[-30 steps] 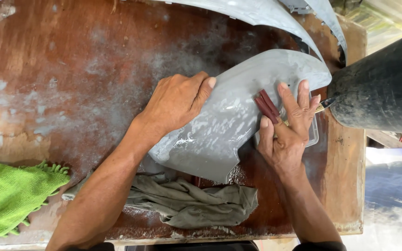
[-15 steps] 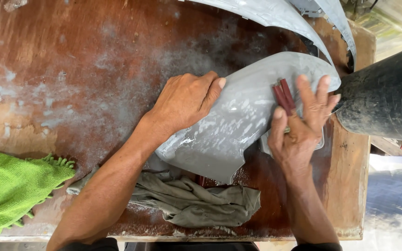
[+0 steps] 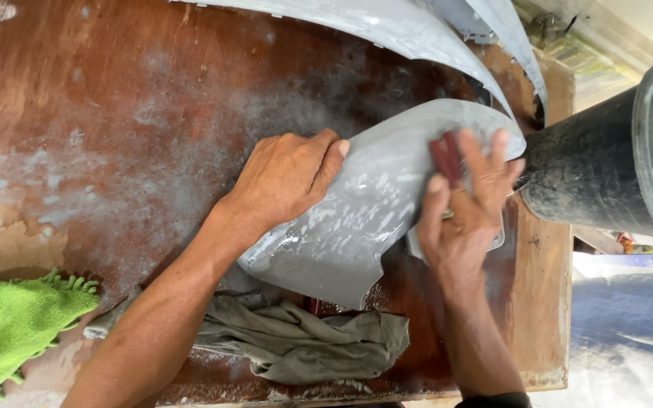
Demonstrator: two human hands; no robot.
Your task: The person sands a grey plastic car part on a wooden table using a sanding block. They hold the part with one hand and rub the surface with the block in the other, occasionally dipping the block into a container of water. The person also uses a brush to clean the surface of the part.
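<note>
Sanding is in hand, by my judgement: my left hand presses flat, fingers together, on the wet grey body panel at table centre-right, while my right hand, fingers spread, holds reddish sandpaper against it. The panel's long axis runs near-left to far-right. Next stroke needs steady bracing.
</note>
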